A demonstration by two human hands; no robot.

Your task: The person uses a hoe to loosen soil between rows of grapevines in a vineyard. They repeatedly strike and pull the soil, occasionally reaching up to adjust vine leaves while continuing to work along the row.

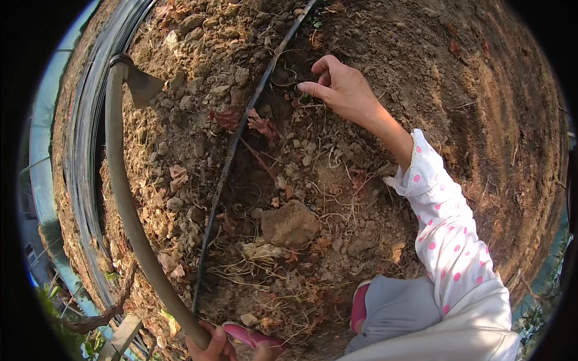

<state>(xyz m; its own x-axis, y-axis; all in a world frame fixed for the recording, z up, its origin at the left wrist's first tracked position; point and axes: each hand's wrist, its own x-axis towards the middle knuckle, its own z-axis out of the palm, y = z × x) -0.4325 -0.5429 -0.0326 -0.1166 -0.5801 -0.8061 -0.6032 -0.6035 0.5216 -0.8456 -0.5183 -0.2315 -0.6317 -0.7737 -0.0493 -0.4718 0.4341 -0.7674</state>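
Note:
The wooden handle of a hoe point(131, 216) is gripped by my left hand point(214, 345) at the bottom of the view. Its metal blade point(143, 85) is at the upper left, above clumpy soil. My right hand point(336, 83) reaches over the soil at the upper middle, thumb and fingers apart, near a thin curled root point(284, 84) and small green leaves. I cannot see anything held in it. Beside it a thin black drip irrigation hose point(235, 140) runs across the ground. Dry reddish leaves point(263, 124) lie on the soil.
A large clod point(290, 224) lies among dry roots and stems point(262, 270). Gathered plastic film point(86, 149) runs along the left. A woody branch point(101, 316) and a wooden post point(119, 338) stand at the lower left. My pink shoes point(253, 336) are at the bottom.

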